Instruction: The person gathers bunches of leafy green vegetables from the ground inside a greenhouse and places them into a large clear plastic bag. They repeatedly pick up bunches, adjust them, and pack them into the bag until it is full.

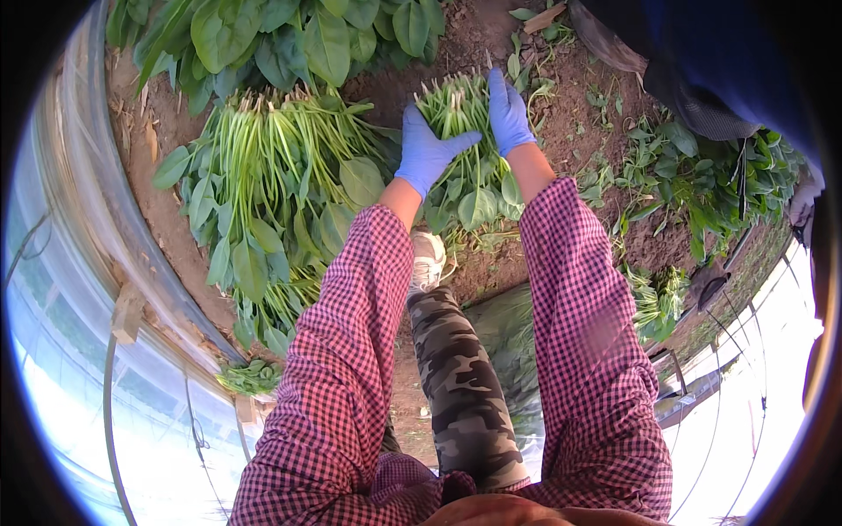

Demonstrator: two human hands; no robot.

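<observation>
Between my two gloved hands is a bunch of cut leafy greens that look like spinach point(454, 108), its pale root ends pointing away from me and its leaves hanging towards me. My left hand point(427, 148), in a blue glove, grips the bunch from the left with the thumb across the stems. Along its right side, my right hand point(510, 115) presses with the fingers extended, also in a blue glove. Just left of my left hand lies a large pile of similar greens point(276, 151), stem ends facing away and leaves towards me.
Standing leafy plants point(316, 33) grow at the far side. Plastic greenhouse sheeting point(66, 230) curves along the left. A person in dark blue clothing point(710, 59) is close at the right, near more greens point(697, 171). My shoe point(427, 260) rests on the soil below the bunch.
</observation>
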